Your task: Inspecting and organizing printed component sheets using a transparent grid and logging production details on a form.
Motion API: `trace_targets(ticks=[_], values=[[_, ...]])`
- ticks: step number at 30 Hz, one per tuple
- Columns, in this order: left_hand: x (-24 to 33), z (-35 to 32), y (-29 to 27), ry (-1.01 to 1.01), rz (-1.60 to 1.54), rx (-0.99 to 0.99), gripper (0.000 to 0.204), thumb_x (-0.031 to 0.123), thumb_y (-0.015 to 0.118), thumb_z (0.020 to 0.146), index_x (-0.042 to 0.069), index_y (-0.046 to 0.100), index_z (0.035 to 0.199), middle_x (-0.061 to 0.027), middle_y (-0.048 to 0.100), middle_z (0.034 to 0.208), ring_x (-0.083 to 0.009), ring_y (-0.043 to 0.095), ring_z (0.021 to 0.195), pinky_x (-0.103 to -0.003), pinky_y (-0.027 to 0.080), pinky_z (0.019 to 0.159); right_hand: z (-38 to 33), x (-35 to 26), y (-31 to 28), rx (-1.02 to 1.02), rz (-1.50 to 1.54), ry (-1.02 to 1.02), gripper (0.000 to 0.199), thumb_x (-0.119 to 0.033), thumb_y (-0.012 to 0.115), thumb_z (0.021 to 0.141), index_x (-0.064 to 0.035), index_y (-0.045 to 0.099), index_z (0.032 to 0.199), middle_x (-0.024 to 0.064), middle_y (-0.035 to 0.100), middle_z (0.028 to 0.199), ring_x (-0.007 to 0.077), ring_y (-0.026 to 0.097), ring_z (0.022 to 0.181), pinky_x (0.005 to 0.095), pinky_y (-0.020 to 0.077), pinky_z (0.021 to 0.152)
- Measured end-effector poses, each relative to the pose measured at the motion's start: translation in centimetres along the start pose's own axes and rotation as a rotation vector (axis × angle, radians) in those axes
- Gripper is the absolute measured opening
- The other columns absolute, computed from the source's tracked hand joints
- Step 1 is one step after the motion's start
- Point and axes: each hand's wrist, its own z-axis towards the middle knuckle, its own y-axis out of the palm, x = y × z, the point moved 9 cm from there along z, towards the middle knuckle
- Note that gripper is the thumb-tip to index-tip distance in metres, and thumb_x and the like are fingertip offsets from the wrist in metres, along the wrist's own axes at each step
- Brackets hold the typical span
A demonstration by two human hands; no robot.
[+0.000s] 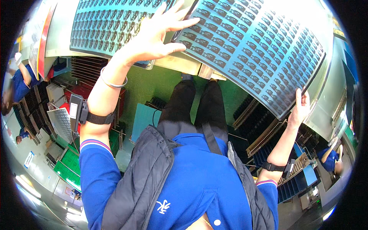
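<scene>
A large blue sheet [249, 53] with rows of small dark printed shapes lies tilted across the upper right. My right hand [301, 109] grips its near right corner, fingers pressed at the edge. At the sheet's left edge is my left hand [159, 36], fingers spread and stretched out, with one fingertip over the sheet's border. The upper fingers of this hand are washed out by bright light. A second blue patterned sheet [103, 28] lies to the left, partly behind my left hand and wrist.
Both sheets lie over a pale worktable [172, 63]. Slatted racks [86, 71] stand below left, and more racks [260, 142] stand below right. A blue panel [145, 122] is beside my legs. Other people in blue are at far left [23, 82] and far right [329, 159].
</scene>
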Motion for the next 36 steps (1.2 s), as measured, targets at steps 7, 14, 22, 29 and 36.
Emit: trace_targets(ticks=[7,14,22,29,36], values=[[0.1,0.0,0.3,0.008,0.052,0.005,0.065,0.025,0.070,0.079,0.020,0.046,0.139,-0.0156,0.027,0.152,-0.0273,0.014,0.145,-0.049,-0.002,0.116,0.1,0.5,-0.3,-0.015,0.001,0.015,0.034,-0.005,0.066,0.088,0.0010,0.058,0.120,0.0061,0.062,0.111,0.0110,0.057,0.100,0.0244,0.0424,0.092],[0.1,0.1,0.3,0.015,0.082,0.006,0.066,0.024,0.069,0.079,0.020,0.045,0.140,-0.0164,0.026,0.152,-0.0283,0.013,0.145,-0.049,-0.002,0.116,0.0,-0.2,0.1,0.004,0.021,0.003,0.032,-0.006,0.068,0.087,-0.0001,0.059,0.117,0.0050,0.063,0.108,0.0104,0.057,0.098,0.0243,0.0424,0.092],[0.1,0.2,0.2,0.011,0.079,-0.016,0.065,0.026,0.067,0.080,0.019,0.044,0.141,-0.0160,0.025,0.153,-0.0282,0.013,0.145,-0.049,-0.002,0.116,0.3,-0.4,-0.2,-0.013,0.017,0.059,0.024,-0.007,0.070,0.085,-0.0031,0.063,0.107,0.0011,0.062,0.098,0.0079,0.056,0.090,0.0218,0.0422,0.086],[-0.4,0.2,0.4,0.056,0.173,-0.106,0.049,0.021,0.047,0.092,0.023,0.044,0.141,-0.0142,0.025,0.153,-0.0303,0.016,0.144,-0.050,0.001,0.115,0.2,0.4,-0.5,-0.018,0.015,0.051,0.025,-0.005,0.069,0.085,-0.0021,0.063,0.109,0.0026,0.063,0.101,0.0091,0.057,0.094,0.0234,0.0419,0.089],[-1.1,0.2,0.5,0.083,0.230,-0.131,0.044,0.020,0.039,0.096,0.025,0.045,0.140,-0.0151,0.028,0.152,-0.0315,0.020,0.142,-0.049,0.004,0.116,0.5,1.1,-0.7,-0.047,-0.015,0.037,0.024,-0.005,0.068,0.086,-0.0018,0.062,0.110,0.0032,0.062,0.102,0.0100,0.056,0.096,0.0237,0.0418,0.090]])
